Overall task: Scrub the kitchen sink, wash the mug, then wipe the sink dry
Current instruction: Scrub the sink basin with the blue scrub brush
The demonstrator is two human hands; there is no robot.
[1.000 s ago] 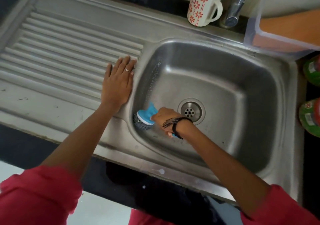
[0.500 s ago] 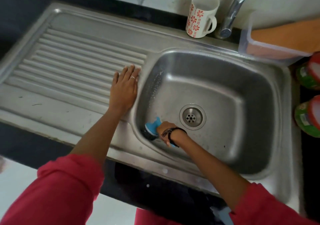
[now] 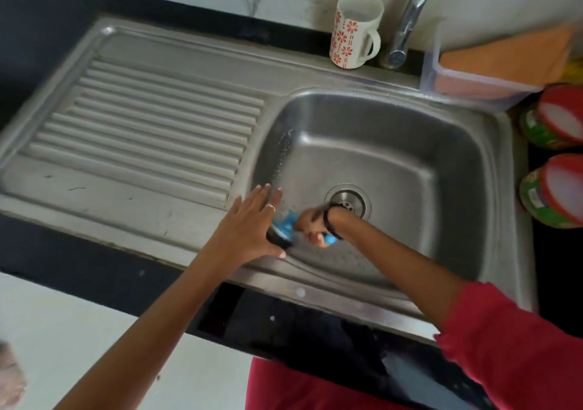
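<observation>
Head view: the right hand (image 3: 310,225) is curled round the blue handle of a scrub brush (image 3: 285,225), down in the near-left corner of the sink basin (image 3: 394,163). The brush's dark bristle head presses against the basin wall there, and the handle's end pokes out below the fist. A dark band circles the right wrist. The left hand (image 3: 252,223) lies with its fingers straight and together, a ring on one of them, over the ledge between basin and draining board; it holds nothing, and it hides part of the brush head from the camera. Whether its palm bears on the steel I cannot tell.

A wet, soapy streak runs up the basin's left wall, and the drain (image 3: 347,203) sits just beyond the right wrist. To the left stretches the ribbed draining board (image 3: 151,132). The mug (image 3: 355,31), white with red flowers, stands upright on the back rim of the sink, just left of the tap (image 3: 410,15). Right of the tap a clear plastic box (image 3: 473,72) holds an orange cloth (image 3: 511,53). Two green containers with red lids (image 3: 555,154) lie on the dark counter beside the sink's right edge. Both sleeves are red.
</observation>
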